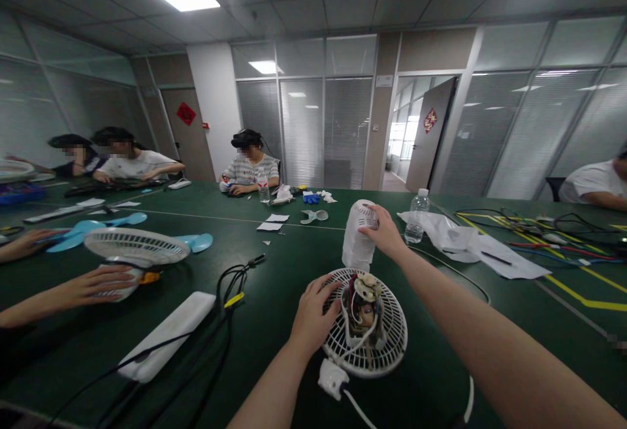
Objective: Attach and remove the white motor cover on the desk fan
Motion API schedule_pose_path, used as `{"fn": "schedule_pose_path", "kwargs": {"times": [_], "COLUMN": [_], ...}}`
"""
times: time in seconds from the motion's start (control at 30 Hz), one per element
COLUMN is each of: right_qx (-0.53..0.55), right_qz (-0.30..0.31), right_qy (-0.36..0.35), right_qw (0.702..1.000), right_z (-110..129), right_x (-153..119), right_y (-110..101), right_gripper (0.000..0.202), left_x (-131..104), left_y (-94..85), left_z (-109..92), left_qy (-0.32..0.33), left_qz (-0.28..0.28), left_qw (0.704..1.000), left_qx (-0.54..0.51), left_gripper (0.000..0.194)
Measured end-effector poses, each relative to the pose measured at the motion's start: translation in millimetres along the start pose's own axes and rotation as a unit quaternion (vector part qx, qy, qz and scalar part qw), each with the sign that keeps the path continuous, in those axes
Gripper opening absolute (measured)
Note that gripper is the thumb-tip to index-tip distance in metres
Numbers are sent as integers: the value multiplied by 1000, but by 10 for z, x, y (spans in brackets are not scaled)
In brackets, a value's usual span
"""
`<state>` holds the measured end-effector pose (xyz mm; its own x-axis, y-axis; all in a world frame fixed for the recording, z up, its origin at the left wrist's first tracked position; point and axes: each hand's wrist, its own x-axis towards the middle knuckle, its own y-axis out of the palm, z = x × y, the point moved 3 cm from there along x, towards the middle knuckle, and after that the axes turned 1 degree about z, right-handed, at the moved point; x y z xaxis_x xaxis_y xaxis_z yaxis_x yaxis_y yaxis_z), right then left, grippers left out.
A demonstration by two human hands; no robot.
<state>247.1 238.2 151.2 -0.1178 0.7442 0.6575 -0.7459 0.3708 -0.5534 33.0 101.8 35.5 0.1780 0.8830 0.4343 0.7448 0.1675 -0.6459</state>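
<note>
A round white fan grille (394,334) lies on the green table with an exposed motor and wiring (365,315) on top of it. My left hand (316,311) rests on the grille's left side, fingers apart beside the motor. Beyond the grille, my right hand (381,230) is closed around the upper right side of a white slotted plastic housing (356,236), which stands upright. A white plug-like part (333,378) with a cord lies at the grille's near edge.
At left, another person's hands (105,282) touch a white fan head (137,246) and blue blades (78,234). A white power strip (169,334), black cables (230,285), a water bottle (417,217), paper (509,259) and a clear fan blade (314,216) lie around.
</note>
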Motion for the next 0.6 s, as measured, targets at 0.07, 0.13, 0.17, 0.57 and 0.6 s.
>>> {"fn": "schedule_pose_path", "kwargs": {"times": [0.07, 0.13, 0.17, 0.57, 0.6], "right_qx": [3, 8, 12, 159, 182], "right_qz": [-13, -32, -41, -80, -75], "right_qy": [-2, -1, 1, 73, 83], "right_qw": [1000, 999, 999, 981, 977], "right_z": [28, 67, 90, 486, 532], "right_x": [7, 29, 44, -826, -994], "right_y": [-37, -92, -126, -515, -514], "right_gripper": [65, 65, 66, 68, 67], "left_x": [2, 4, 5, 2, 3], "left_y": [0, 2, 3, 10, 15], "left_z": [-3, -1, 1, -10, -7], "left_qy": [-1, -6, -9, 11, 11], "left_qz": [0, 2, 4, -9, -9], "left_qw": [1000, 1000, 1000, 1000, 1000], "left_qx": [-1, -1, -1, 10, 12], "left_gripper": [39, 40, 40, 39, 39]}}
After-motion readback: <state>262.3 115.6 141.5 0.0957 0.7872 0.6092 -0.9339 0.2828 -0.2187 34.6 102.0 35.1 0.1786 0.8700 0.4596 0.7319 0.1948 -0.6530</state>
